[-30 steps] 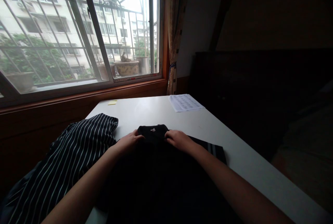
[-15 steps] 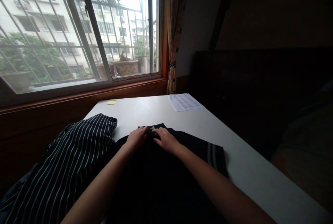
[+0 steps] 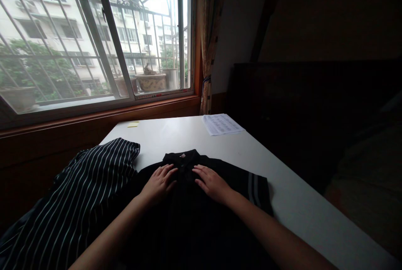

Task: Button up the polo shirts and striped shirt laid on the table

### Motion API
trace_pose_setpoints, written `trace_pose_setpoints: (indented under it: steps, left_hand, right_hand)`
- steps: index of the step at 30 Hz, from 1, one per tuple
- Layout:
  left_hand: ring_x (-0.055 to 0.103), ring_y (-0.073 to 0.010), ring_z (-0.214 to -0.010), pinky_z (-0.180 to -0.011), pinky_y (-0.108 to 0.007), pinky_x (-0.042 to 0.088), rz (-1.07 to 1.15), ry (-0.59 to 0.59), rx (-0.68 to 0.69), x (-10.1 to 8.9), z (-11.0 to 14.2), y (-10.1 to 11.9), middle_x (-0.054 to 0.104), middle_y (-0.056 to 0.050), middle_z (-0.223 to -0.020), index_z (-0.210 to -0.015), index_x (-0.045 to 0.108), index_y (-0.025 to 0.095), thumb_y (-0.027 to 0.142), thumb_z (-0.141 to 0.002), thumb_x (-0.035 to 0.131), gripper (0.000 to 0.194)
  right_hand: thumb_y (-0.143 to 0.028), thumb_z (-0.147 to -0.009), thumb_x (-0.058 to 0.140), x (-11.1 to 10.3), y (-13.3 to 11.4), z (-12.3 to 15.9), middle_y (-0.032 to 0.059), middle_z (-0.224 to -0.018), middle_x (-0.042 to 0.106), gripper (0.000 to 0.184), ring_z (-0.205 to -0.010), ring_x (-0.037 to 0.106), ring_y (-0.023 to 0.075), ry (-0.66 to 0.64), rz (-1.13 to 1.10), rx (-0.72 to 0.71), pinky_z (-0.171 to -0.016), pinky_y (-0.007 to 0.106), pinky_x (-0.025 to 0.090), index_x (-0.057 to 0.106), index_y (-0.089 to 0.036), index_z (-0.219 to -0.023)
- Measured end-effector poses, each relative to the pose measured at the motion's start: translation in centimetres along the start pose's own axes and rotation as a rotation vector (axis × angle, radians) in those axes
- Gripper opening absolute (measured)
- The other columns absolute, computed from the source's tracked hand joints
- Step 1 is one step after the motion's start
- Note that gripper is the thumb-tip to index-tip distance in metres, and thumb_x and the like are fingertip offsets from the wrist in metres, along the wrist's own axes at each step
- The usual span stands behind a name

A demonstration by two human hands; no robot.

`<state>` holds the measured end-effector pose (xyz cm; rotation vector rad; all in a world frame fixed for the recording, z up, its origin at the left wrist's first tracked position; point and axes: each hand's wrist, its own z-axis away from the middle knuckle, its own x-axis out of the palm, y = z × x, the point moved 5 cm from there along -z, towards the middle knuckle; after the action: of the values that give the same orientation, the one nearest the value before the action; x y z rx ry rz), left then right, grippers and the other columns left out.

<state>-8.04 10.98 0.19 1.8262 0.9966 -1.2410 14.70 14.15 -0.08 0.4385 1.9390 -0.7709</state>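
A black shirt [image 3: 238, 176] with a collar and a grey-striped sleeve lies spread on the white table [image 3: 301, 207] in front of me. My left hand [image 3: 159, 183] rests flat on its chest area, fingers stretched out, just below the collar [image 3: 184, 157]. My right hand [image 3: 211, 183] lies flat beside it, fingers spread, also pressing on the fabric. Neither hand holds anything.
A dark garment with thin white stripes [image 3: 84, 194] is heaped at the table's left side. A printed sheet of paper [image 3: 222, 124] and a yellow sticky note [image 3: 133, 124] lie at the far end, under the barred window [image 3: 94, 39]. Dark furniture stands to the right.
Both hands left the collar, drew back toward me and opened flat on the shirt's chest. The shirt now lies spread wider across the table.
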Motion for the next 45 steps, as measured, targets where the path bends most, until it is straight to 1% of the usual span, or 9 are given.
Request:
trace_pose_setpoints:
  steps: [3, 6, 10, 13, 17, 25, 36, 39, 45]
  left_hand:
    - [0.027, -0.0298, -0.145, -0.116, -0.055, 0.026, 0.002, -0.119, -0.019, -0.4, 2.9, 0.3, 0.033, -0.006, -0.156, -0.146, 0.040, 0.032, 0.042, -0.099, 0.047, 0.048]
    - [0.024, -0.0322, -0.146, -0.115, -0.059, 0.026, -0.008, -0.200, -0.077, -1.3, 5.7, 1.1, 0.030, -0.005, -0.158, -0.148, 0.037, 0.036, 0.043, -0.098, 0.049, 0.052]
    - [0.026, -0.0331, -0.145, -0.115, -0.062, 0.024, -0.023, -0.235, -0.095, -2.6, 8.8, 3.4, 0.031, -0.005, -0.158, -0.149, 0.034, 0.038, 0.045, -0.098, 0.049, 0.054]
    - [0.026, -0.0337, -0.145, -0.114, -0.064, 0.024, -0.036, -0.232, -0.124, -2.7, 10.0, 4.6, 0.029, -0.005, -0.158, -0.150, 0.031, 0.037, 0.046, -0.099, 0.046, 0.055]
    - [0.022, -0.0334, -0.146, -0.113, -0.065, 0.024, -0.068, -0.210, -0.150, -2.0, 10.0, 5.0, 0.025, -0.002, -0.159, -0.151, 0.030, 0.037, 0.044, -0.100, 0.042, 0.053]
    - [0.023, -0.0356, -0.146, -0.112, -0.067, 0.025, -0.106, -0.187, -0.159, -1.2, 9.1, 5.6, 0.026, -0.004, -0.159, -0.151, 0.032, 0.035, 0.041, -0.099, 0.044, 0.053]
    - [0.020, -0.0422, -0.145, -0.109, -0.074, 0.023, -0.036, -0.210, -0.080, -0.4, 8.4, 9.4, 0.023, -0.006, -0.160, -0.151, 0.030, 0.039, 0.048, -0.096, 0.047, 0.058]
    - [0.020, -0.0413, -0.145, -0.109, -0.074, 0.021, -0.029, -0.208, -0.075, -0.5, 8.6, 9.2, 0.023, -0.005, -0.160, -0.151, 0.028, 0.040, 0.050, -0.097, 0.044, 0.057]
    - [0.016, -0.0398, -0.146, -0.108, -0.076, 0.017, -0.061, -0.250, -0.172, -1.3, 9.1, 7.0, 0.018, -0.005, -0.161, -0.152, 0.025, 0.041, 0.052, -0.097, 0.043, 0.058]
  right_hand:
    - [-0.037, -0.098, 0.049, -1.1, 0.9, 2.4, 0.0096, -0.148, 0.047, 0.043, -0.139, 0.041, 0.0270, -0.041, 0.074, 0.036, -0.116, 0.049, 0.033, 0.052, -0.024, -0.138]
    - [-0.041, -0.098, 0.048, -2.3, 1.8, 4.9, 0.0094, -0.151, 0.043, 0.046, -0.140, 0.038, 0.0286, -0.075, 0.138, 0.089, -0.116, 0.052, 0.033, 0.050, -0.026, -0.141]
    - [-0.049, -0.098, 0.044, -4.0, 3.2, 8.1, 0.0088, -0.154, 0.039, 0.051, -0.143, 0.034, 0.0287, -0.118, 0.187, 0.155, -0.116, 0.055, 0.029, 0.046, -0.028, -0.144]
    - [-0.056, -0.098, 0.040, -4.9, 4.6, 10.0, 0.0051, -0.157, 0.033, 0.054, -0.146, 0.027, 0.0275, -0.149, 0.181, 0.207, -0.117, 0.055, 0.026, 0.040, -0.032, -0.147]
    - [-0.058, -0.098, 0.038, -5.3, 5.9, 11.1, 0.0037, -0.160, 0.026, 0.056, -0.148, 0.022, 0.0263, -0.154, 0.171, 0.259, -0.119, 0.054, 0.022, 0.036, -0.034, -0.149]
    - [-0.059, -0.098, 0.036, -5.6, 6.4, 11.9, 0.0014, -0.161, 0.023, 0.055, -0.149, 0.019, 0.0264, -0.157, 0.187, 0.295, -0.119, 0.055, 0.019, 0.035, -0.037, -0.149]
    - [-0.061, -0.097, 0.036, -7.0, 8.6, 15.3, -0.0025, -0.161, 0.021, 0.058, -0.149, 0.017, 0.0265, -0.173, 0.220, 0.374, -0.121, 0.054, 0.017, 0.031, -0.039, -0.150]
    - [-0.061, -0.096, 0.036, -7.1, 9.1, 15.8, -0.0030, -0.162, 0.019, 0.059, -0.149, 0.017, 0.0261, -0.186, 0.237, 0.378, -0.121, 0.053, 0.017, 0.029, -0.040, -0.151]
    - [-0.060, -0.097, 0.035, -6.7, 8.4, 15.8, -0.0017, -0.162, 0.019, 0.059, -0.149, 0.017, 0.0275, -0.169, 0.267, 0.369, -0.120, 0.055, 0.017, 0.028, -0.039, -0.151]
